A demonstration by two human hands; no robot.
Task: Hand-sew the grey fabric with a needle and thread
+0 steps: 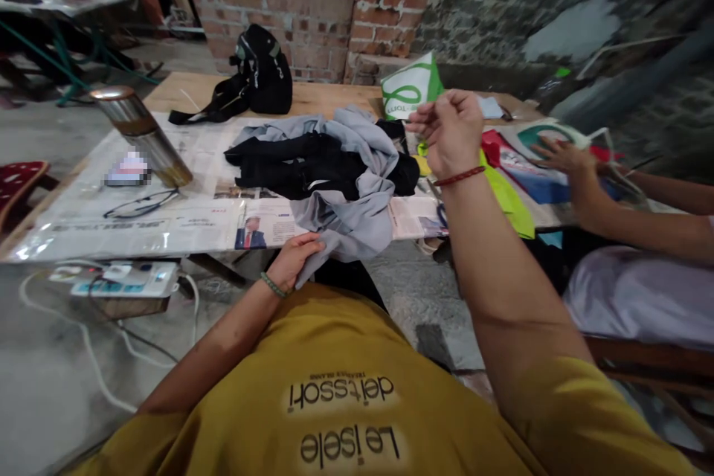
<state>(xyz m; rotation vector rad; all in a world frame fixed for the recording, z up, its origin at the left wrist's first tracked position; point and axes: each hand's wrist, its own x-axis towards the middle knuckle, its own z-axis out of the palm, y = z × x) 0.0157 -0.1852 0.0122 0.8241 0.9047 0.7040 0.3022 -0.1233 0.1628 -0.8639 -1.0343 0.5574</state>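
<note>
My left hand (295,262) pinches the near edge of a light grey garment (357,219) where it hangs over the table's front edge. My right hand (453,130) is raised above the table, right of the garment. Its thumb and fingers are drawn together; anything between them is too small to make out. Bunched on top of the grey cloth lies a black piece of clothing (295,163). Behind my raised hand stands a white and green bag (411,89), and a neon yellow cloth (510,201) lies to its right.
A steel thermos (142,135) and eyeglasses (142,202) stand on the newspaper-covered table (184,227) at left. A black bag (268,71) sits at the back. Below hangs a power strip (126,280) with cables. At right, another person's hand (566,155) rests near red and blue cloth.
</note>
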